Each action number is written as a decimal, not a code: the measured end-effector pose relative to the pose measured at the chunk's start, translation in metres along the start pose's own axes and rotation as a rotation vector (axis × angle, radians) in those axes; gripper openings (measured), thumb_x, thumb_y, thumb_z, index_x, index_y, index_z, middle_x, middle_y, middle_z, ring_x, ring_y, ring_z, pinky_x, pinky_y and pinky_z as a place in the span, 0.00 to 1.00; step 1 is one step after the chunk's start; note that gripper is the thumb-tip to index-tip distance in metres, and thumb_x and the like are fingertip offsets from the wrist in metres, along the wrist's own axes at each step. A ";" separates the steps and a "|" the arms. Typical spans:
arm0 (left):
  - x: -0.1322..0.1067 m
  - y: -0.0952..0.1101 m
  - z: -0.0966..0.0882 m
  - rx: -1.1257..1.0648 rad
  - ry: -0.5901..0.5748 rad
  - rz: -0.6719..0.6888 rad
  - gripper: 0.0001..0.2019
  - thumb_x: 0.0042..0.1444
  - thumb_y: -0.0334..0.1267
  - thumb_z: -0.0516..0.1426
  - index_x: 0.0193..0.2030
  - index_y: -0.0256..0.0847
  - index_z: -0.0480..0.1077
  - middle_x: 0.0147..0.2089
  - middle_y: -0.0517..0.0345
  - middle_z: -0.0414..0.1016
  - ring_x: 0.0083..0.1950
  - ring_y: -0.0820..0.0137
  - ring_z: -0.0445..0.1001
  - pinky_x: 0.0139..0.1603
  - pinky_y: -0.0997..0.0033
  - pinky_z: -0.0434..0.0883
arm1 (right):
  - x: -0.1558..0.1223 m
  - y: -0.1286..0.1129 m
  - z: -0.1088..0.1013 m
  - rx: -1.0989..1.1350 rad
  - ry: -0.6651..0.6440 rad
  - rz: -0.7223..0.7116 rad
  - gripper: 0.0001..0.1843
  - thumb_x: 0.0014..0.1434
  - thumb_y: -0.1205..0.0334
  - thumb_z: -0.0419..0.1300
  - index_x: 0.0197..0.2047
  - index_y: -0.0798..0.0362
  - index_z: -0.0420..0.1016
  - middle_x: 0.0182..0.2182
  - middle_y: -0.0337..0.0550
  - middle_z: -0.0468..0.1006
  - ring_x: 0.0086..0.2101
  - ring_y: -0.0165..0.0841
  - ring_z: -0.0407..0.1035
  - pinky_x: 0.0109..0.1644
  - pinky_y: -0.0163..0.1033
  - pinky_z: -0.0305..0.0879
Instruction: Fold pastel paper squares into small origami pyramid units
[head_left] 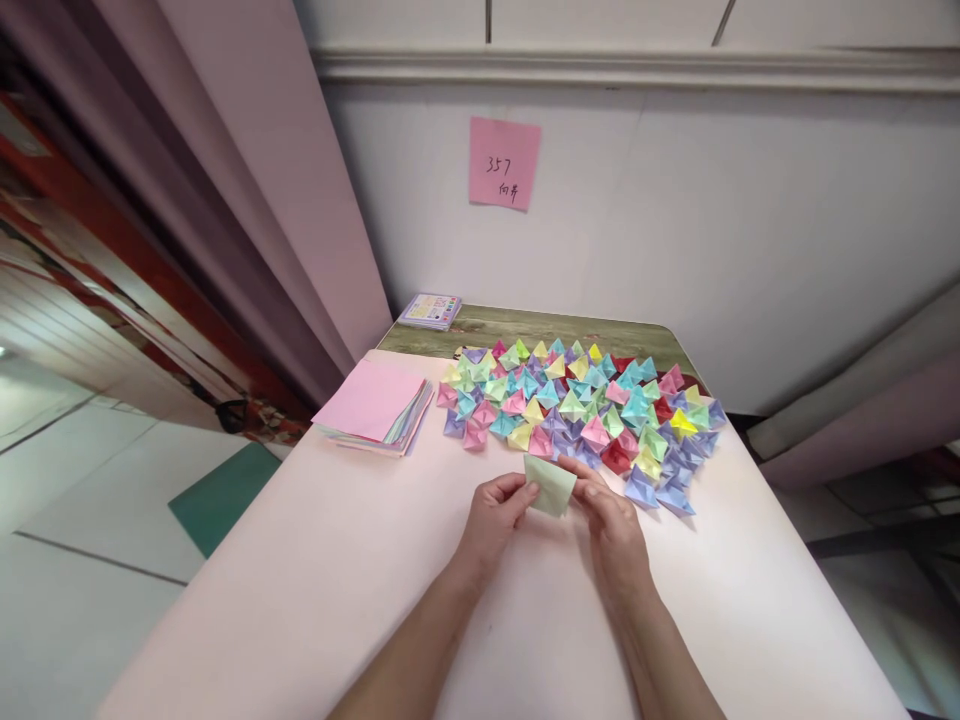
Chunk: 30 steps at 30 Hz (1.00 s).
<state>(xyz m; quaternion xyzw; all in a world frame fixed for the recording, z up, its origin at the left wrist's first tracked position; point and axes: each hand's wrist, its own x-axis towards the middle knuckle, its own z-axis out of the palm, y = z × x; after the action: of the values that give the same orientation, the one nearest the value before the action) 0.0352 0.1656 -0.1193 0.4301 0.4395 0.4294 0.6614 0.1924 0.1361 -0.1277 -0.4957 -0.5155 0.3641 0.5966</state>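
Observation:
A small folded square of pale green paper [552,487] is held up just above the table between my two hands. My left hand [496,512] pinches its left edge, with the thumb lying on the front face. At the right edge, my right hand [609,515] has its fingers curled behind and beside the paper; part of that grip is hidden. Just beyond my hands lie many folded paper shapes [573,404] in blue, green, pink, yellow, red and purple, packed close together with pointed corners up.
A stack of coloured paper sheets [373,400], pink on top, lies at the left of the pale table [315,580]. A printed packet [431,311] sits at the back left corner. A pink note [504,163] hangs on the wall. On the floor lies a green sheet [225,495].

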 end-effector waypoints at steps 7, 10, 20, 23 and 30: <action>0.000 -0.003 0.001 -0.093 -0.002 0.001 0.12 0.52 0.45 0.63 0.31 0.36 0.75 0.27 0.60 0.69 0.29 0.74 0.63 0.33 0.75 0.62 | 0.002 0.006 -0.003 0.080 0.029 0.128 0.08 0.53 0.58 0.67 0.37 0.49 0.83 0.50 0.49 0.79 0.50 0.47 0.73 0.53 0.53 0.70; 0.000 -0.005 0.001 -0.121 -0.012 -0.010 0.13 0.52 0.44 0.64 0.37 0.36 0.76 0.26 0.61 0.69 0.25 0.77 0.61 0.27 0.78 0.58 | 0.002 0.009 -0.003 0.010 0.047 0.103 0.10 0.52 0.56 0.68 0.38 0.49 0.83 0.47 0.49 0.80 0.49 0.46 0.73 0.54 0.54 0.69; -0.003 0.001 0.005 -0.181 -0.025 -0.120 0.12 0.46 0.41 0.66 0.35 0.36 0.76 0.33 0.56 0.75 0.32 0.72 0.72 0.29 0.76 0.72 | -0.001 0.002 -0.001 -0.176 0.122 0.073 0.05 0.51 0.61 0.65 0.33 0.50 0.75 0.33 0.41 0.79 0.39 0.39 0.74 0.46 0.43 0.69; -0.004 0.001 0.006 -0.205 -0.013 -0.110 0.13 0.45 0.40 0.68 0.36 0.36 0.76 0.34 0.55 0.76 0.35 0.71 0.73 0.35 0.72 0.75 | -0.003 0.001 0.002 -0.193 0.159 0.075 0.11 0.51 0.63 0.64 0.39 0.50 0.72 0.31 0.38 0.77 0.35 0.36 0.74 0.41 0.40 0.69; 0.000 -0.003 0.004 -0.236 0.016 -0.112 0.16 0.49 0.45 0.66 0.39 0.35 0.77 0.35 0.55 0.75 0.32 0.73 0.73 0.31 0.74 0.77 | -0.005 0.004 0.001 -0.405 0.086 -0.064 0.17 0.53 0.66 0.59 0.47 0.46 0.76 0.39 0.40 0.79 0.34 0.33 0.73 0.42 0.40 0.70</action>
<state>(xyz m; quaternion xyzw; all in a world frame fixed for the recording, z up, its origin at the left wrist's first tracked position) 0.0400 0.1645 -0.1208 0.3203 0.4146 0.4441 0.7269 0.1904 0.1328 -0.1324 -0.6041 -0.5678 0.2124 0.5173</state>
